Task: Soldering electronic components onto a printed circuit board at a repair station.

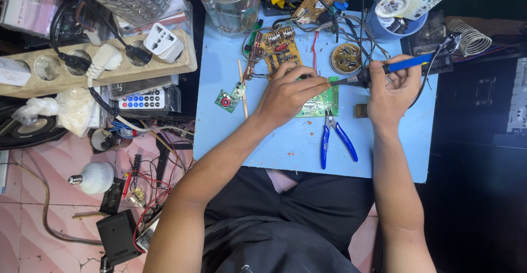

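Closed around the blue handle of a soldering iron [384, 68], the right hand [392, 89] grips it like a pen, fingers curled over the top and thumb beneath, with the dark metal tip pointing left toward the green circuit board [318, 105]. That forearm rises straight from the near edge of the blue tabletop [263, 146] on the right side, wrist slightly bent inward. Left hand [285, 94] lies palm-down over the left part of the same green board, fingers bent and pinched together at their tips right where the iron's tip meets the board; whether anything thin sits between those fingertips I cannot tell. Its forearm runs diagonally from the near left corner of the tabletop up to the middle. Green board sits near the tabletop's centre. Just nearer than it, blue-handled cutters [335, 138] lie with their handles spread toward the near edge. A brown circuit board with coils [277, 48] rests beyond the left hand, a small green board [229, 97] lies toward the left edge, and a round board [346, 57] sits beyond the iron's tip. A clear jar [237, 9] stands at the far left corner.
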